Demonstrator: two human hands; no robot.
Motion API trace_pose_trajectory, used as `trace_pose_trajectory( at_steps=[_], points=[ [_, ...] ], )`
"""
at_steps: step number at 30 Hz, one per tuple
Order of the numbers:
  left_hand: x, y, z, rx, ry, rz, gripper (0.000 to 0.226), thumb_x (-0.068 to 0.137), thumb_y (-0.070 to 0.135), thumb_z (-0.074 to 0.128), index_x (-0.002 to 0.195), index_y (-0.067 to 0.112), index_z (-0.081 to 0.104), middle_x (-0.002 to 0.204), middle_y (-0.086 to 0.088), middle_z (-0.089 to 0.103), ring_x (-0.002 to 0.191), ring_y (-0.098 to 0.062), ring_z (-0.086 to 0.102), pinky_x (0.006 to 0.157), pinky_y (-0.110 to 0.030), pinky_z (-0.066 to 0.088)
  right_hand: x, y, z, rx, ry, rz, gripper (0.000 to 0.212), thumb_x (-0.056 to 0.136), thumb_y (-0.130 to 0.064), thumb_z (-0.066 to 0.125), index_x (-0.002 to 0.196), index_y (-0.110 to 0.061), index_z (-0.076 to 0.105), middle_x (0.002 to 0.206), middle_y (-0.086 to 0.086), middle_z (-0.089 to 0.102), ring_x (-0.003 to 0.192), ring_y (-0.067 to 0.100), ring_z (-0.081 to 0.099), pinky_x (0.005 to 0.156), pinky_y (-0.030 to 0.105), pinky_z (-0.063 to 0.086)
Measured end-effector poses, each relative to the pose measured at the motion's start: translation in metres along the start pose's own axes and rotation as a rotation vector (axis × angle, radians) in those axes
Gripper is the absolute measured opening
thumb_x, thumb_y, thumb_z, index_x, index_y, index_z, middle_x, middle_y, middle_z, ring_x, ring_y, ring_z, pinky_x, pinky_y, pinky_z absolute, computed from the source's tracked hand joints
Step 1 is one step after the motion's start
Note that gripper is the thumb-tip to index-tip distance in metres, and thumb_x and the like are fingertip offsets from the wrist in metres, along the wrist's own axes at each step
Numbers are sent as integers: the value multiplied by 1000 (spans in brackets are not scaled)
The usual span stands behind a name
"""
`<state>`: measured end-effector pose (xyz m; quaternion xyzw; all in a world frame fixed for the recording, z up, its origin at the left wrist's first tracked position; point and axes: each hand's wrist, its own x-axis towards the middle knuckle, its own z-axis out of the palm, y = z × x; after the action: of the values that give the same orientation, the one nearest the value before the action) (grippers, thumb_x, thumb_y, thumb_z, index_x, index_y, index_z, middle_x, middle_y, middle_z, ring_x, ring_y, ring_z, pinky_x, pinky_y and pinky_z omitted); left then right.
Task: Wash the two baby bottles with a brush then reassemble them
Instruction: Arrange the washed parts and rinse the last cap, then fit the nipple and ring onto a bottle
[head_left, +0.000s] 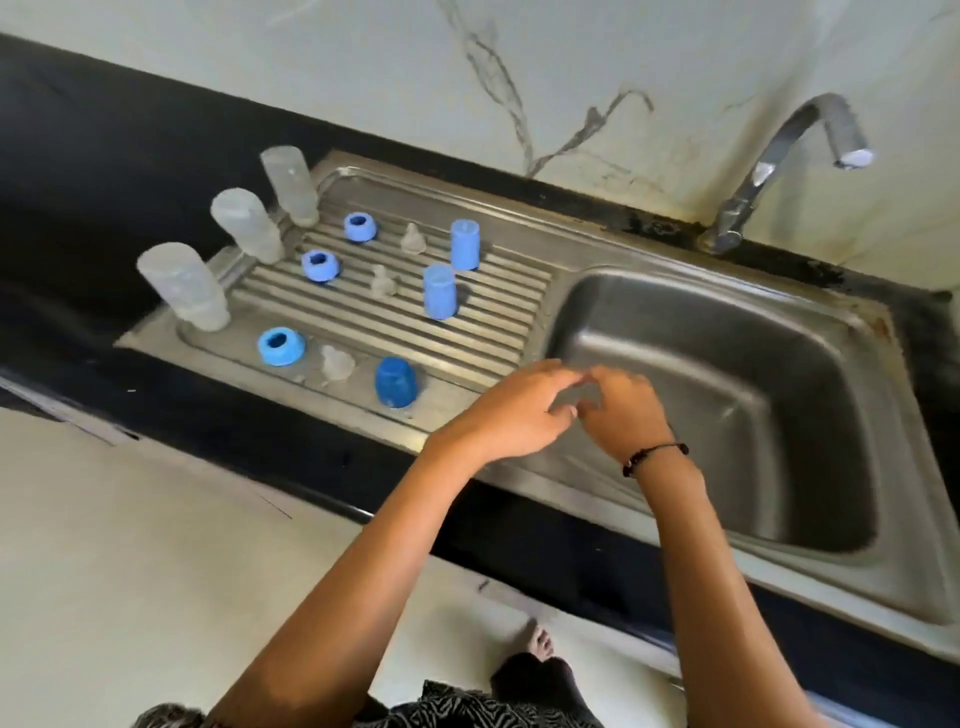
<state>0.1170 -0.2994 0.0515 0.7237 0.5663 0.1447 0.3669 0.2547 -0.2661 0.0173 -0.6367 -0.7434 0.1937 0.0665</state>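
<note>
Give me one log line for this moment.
hands: left and right together, empty, at sink | bottle parts: apart on drainboard | tap: off

Steel drainboard (498, 312) carries three bottles (183, 287), rings (281, 346), teats (337, 362), caps (439, 291).

A pale marble-look wall (363, 67) with grey veins rises behind a black bench (104, 156). A steel sink (727, 389) with a ribbed drainboard (467, 312) is set into the bench, and a chrome tap (779, 150) curves over it. Dark grime lines the joint at the tap's base. The floor (130, 571) is pale.
</note>
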Motion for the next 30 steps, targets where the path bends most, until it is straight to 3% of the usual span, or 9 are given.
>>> trace_pose_trajectory(
  at_steps=[4,8,12,15,18,21,24,27,30],
  points=[
    [-55,-58,-43,-49,33,55,44,99,21,45,143,23,39,147,5,37,134,-10,34,101,-18,26,-17,-73,36,59,162,-42,34,86,-5,53,120,-9,59,123,12,60,116,31,49,97,25,24],
    [-101,-121,-91,-54,173,63,41,98,18,46,139,22,44,142,5,43,130,-10,40,95,-12,26,-17,-162,71,117,232,-123,35,82,0,57,117,-2,61,115,16,63,111,35,53,96,33,34],
    [-123,-172,-139,19,275,51,39,97,15,48,135,19,48,138,1,47,126,-14,43,98,-19,32,-3,-235,97,139,241,-226,34,78,2,61,112,0,63,104,19,66,98,38,58,88,38,42],
    [-125,-208,-173,240,330,46,40,95,15,49,135,16,48,137,-3,45,127,-20,36,105,-28,30,13,-280,113,118,186,-234,40,81,1,55,120,-4,59,113,16,61,104,34,55,88,35,39],
    [-113,-237,-215,622,377,23,47,95,25,50,141,24,40,147,-1,31,129,-25,27,102,-34,29,42,-312,131,-24,100,-201,50,87,-5,48,135,-14,44,130,13,47,116,34,45,95,35,37],
    [-94,-254,-248,778,251,-39,56,93,33,53,144,34,31,151,-4,18,128,-31,22,101,-39,29,65,-330,142,-207,-12,-87,50,91,-8,44,139,-19,37,135,14,33,123,33,33,92,38,43],
    [-75,-268,-263,747,66,-109,60,92,32,55,145,36,28,150,-7,19,125,-32,27,99,-41,32,80,-342,153,-263,-110,2,46,93,-6,43,137,-19,41,135,15,33,128,34,28,92,39,46],
    [-63,-283,-272,650,-65,-97,54,92,25,55,142,30,35,145,-9,24,120,-30,35,95,-38,39,90,-347,161,-259,-82,46,39,93,-4,41,131,-15,46,130,14,41,124,33,34,89,36,46],
    [-56,-289,-286,562,-98,-26,47,91,30,57,136,29,42,134,-5,37,117,-26,41,88,-32,38,101,-346,159,-206,-65,78,32,93,-13,44,124,-14,50,125,14,49,116,34,46,88,35,44]
  ],
)
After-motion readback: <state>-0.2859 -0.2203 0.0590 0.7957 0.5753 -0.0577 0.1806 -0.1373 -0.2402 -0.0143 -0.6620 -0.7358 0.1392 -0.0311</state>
